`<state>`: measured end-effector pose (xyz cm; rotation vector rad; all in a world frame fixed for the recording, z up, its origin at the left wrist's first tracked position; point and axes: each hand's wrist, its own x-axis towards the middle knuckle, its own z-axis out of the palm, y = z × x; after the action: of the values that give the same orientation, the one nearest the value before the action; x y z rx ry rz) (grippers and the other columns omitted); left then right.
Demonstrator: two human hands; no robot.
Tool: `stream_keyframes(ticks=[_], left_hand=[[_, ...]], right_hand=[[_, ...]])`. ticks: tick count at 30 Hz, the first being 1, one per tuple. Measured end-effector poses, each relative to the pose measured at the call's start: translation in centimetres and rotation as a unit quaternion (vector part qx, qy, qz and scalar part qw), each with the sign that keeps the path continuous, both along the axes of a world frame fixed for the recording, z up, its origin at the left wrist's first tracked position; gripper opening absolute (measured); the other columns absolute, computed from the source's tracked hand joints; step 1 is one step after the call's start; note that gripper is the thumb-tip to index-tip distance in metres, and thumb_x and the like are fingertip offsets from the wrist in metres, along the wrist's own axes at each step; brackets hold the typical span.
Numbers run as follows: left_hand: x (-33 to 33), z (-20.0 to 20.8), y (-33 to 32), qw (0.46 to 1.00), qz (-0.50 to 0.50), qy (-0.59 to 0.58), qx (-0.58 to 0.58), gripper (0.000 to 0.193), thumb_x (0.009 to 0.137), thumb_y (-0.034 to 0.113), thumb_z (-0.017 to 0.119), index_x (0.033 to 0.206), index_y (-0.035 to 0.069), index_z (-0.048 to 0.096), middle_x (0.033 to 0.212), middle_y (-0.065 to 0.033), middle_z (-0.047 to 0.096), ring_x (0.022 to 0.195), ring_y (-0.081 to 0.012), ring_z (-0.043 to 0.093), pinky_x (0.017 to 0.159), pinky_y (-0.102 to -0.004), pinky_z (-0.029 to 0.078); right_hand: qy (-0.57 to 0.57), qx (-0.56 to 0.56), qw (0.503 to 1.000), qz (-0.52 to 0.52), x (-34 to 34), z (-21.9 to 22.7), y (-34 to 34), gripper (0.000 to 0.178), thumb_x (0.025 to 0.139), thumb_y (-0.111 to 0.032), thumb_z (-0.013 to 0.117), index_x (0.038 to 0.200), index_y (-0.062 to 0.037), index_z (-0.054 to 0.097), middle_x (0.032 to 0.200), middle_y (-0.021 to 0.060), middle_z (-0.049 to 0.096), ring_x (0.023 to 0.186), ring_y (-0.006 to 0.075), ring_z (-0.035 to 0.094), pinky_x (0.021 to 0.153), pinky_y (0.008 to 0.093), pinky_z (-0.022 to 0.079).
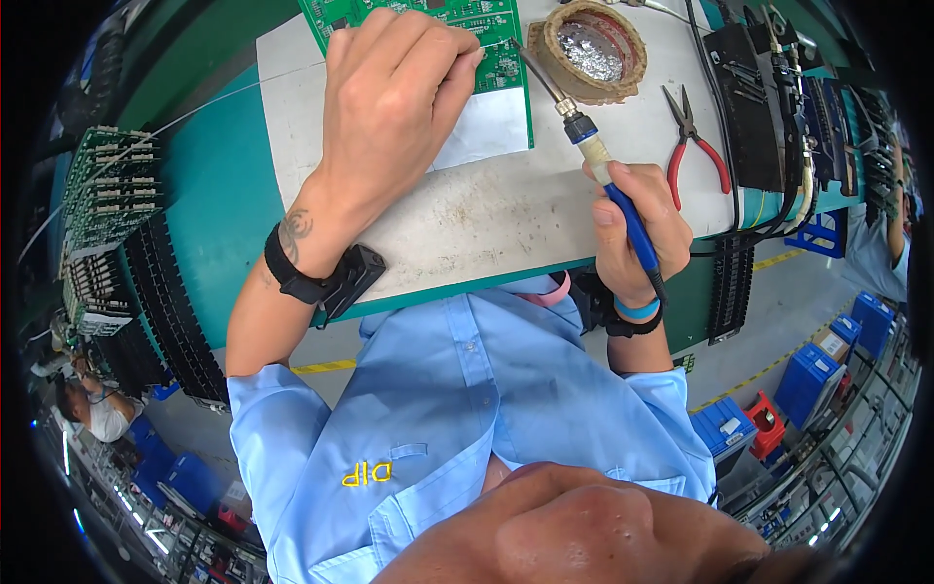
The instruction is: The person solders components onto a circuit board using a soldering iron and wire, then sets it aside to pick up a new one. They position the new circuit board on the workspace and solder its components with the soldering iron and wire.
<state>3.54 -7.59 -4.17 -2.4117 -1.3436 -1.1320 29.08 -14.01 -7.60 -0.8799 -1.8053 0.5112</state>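
Note:
My right hand (637, 229) grips a soldering iron (632, 219) by its blue handle. Its metal tip reaches up and left to the green circuit board (508, 70). My left hand (399, 88) is over the board, fingers pinched together just left of the tip. Thin solder wire (229, 95) comes in from the left and runs under that hand; a short end seems to stick out of the fingertips toward the tip. The hand hides much of the board. A white sheet (486, 125) covers the board's near part.
Right of the iron stands a brown-rimmed round pot (547, 56) with silvery solder bits inside. Red-handled pliers (687, 131) lie farther right, near black cables (718, 107). Stacked circuit boards (112, 185) and black racks (175, 302) stand left. Blue bins (809, 375) sit on the floor.

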Motion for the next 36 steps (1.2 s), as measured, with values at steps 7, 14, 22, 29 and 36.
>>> stream_keyframes(ticks=[7,14,22,29,36], left_hand=[[-0.07,0.17,-0.12,1.0,0.004,0.003,0.007,0.014,0.082,0.001,0.079,0.092,0.008,0.072,0.087,-0.0021,0.07,0.078,-0.0204,0.061,0.072,-0.0338,0.039],[-0.68,-0.42,0.05,0.999,-0.011,-0.024,0.04,0.013,0.082,0.001,0.079,0.091,0.007,0.071,0.086,-0.0032,0.068,0.078,-0.0212,0.06,0.072,-0.0345,0.04],[0.0,-0.65,0.09,0.999,-0.007,-0.014,0.038,0.014,0.081,0.005,0.079,0.088,0.009,0.068,0.085,-0.0016,0.063,0.082,-0.0223,0.058,0.071,-0.0381,0.039],[-0.05,-0.65,0.08,0.999,-0.008,-0.015,0.034,0.013,0.082,0.006,0.078,0.088,0.009,0.068,0.084,-0.0021,0.062,0.082,-0.0227,0.058,0.071,-0.0384,0.039],[-0.12,-0.68,0.09,0.999,-0.009,-0.024,0.039,0.013,0.081,0.005,0.078,0.088,0.009,0.068,0.084,-0.0019,0.063,0.082,-0.0225,0.058,0.071,-0.0385,0.039]], right_hand=[[0.025,-0.012,0.999,-0.02,-0.18,-0.32,-0.11,0.033,0.086,-0.003,0.081,0.116,0.0062,0.07,0.094,0.019,0.074,0.08,0.0286,0.068,0.072,0.0345,0.055],[0.043,-0.017,0.998,-0.038,0.04,-0.39,-0.14,0.032,0.088,-0.002,0.079,0.117,0.0058,0.069,0.095,0.0195,0.073,0.082,0.0284,0.068,0.073,0.0339,0.056],[-0.036,0.009,0.999,-0.007,0.4,-0.25,0.0,0.03,0.099,-0.004,0.068,0.126,0.0059,0.062,0.101,0.0224,0.073,0.085,0.0222,0.067,0.077,0.031,0.054],[-0.017,0.014,0.999,-0.024,0.59,-0.66,-0.06,0.029,0.1,-0.005,0.067,0.126,0.0063,0.062,0.1,0.0221,0.073,0.086,0.0222,0.068,0.078,0.0307,0.054],[0.023,0.024,0.994,-0.102,0.34,-0.88,-0.75,0.026,0.099,-0.003,0.065,0.122,0.0068,0.064,0.1,0.0201,0.072,0.088,0.0233,0.067,0.079,0.0317,0.054]])
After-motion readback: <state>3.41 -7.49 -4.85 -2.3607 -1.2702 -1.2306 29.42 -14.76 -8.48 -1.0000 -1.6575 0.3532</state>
